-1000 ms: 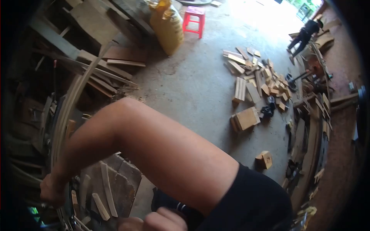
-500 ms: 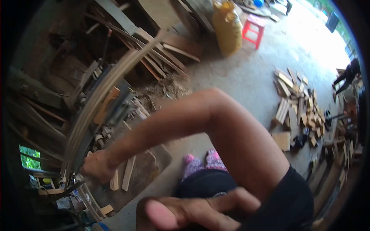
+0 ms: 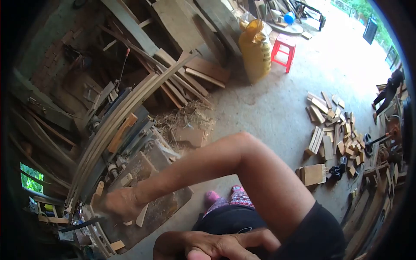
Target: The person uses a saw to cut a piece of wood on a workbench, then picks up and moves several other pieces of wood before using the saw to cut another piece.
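Note:
My right hand [image 3: 123, 203] reaches across to the bench at the left, its fingers curled and blurred. A dark narrow strip [image 3: 82, 224] lies right by its fingertips; I cannot tell what the hand grips. Close by, a bundle of long curved wooden strips [image 3: 113, 108] runs up from the bench. Short wood pieces [image 3: 142, 215] lie under and beside the wrist on a brown board [image 3: 169, 201]. At the bottom edge, my left hand [image 3: 216, 246] is held near my body with fingers apart and nothing visible in them, partly cut off by the frame.
Wood blocks [image 3: 336, 130] lie heaped on the concrete floor at the right. A yellow sack [image 3: 255, 54] and a red stool [image 3: 284, 52] stand at the back. Planks [image 3: 182, 26] lean at upper left above wood shavings [image 3: 186, 117]. Another person [image 3: 387, 91] is at the far right.
The view has shifted, so the background sits lower. My right hand has moved right and down, away from the lower ends of the curved strips. My left hand is lower in view.

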### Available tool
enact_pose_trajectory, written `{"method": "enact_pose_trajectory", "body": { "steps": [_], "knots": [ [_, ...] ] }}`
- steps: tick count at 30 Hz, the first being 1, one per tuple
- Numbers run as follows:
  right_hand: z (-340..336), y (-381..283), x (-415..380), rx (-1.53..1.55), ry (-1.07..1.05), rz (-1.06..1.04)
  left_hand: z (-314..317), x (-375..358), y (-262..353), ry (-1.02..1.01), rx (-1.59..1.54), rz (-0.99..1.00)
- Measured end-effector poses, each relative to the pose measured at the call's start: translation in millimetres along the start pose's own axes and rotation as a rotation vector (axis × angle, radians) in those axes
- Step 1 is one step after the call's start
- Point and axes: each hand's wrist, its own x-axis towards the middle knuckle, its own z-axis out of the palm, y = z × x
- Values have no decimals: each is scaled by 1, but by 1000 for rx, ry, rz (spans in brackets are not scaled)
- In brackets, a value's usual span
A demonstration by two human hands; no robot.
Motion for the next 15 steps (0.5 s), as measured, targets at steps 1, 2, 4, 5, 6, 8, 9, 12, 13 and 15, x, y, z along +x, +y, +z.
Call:
{"method": "enact_pose_trajectory", "body": {
  "steps": [1, 2, 4, 5, 6, 8, 9, 12, 13, 15],
  "knots": [
    [-2, 2, -4, 16, 9, -11, -2, 6, -1, -29, -20, -17],
    [-5, 6, -12, 33, 23, -15, -5, 12, -4, -62, -48, -37],
    [-14, 4, -33, 63, 73, 27, 1, 20, -15, -97, -126, -71],
    [-14, 12, -43, 44, 136, 78, -9, 22, -20, -75, 40, -26],
    [-15, 15, -53, 36, 192, 120, -23, 25, -21, -34, 209, 21],
    [-23, 33, -87, 197, 243, 319, -41, 16, -11, 224, 501, -97],
    [-13, 63, -105, 129, 395, 249, -58, 0, -23, 396, 490, -60],
    [3, 128, -161, 58, 547, 519, -97, -26, -41, 783, 542, -42],
    [9, 143, -178, 83, 571, 579, -103, -30, -44, 827, 562, -51],
    [14, 154, -204, 102, 598, 692, -107, -29, -54, 862, 563, -69]
  ]
}}
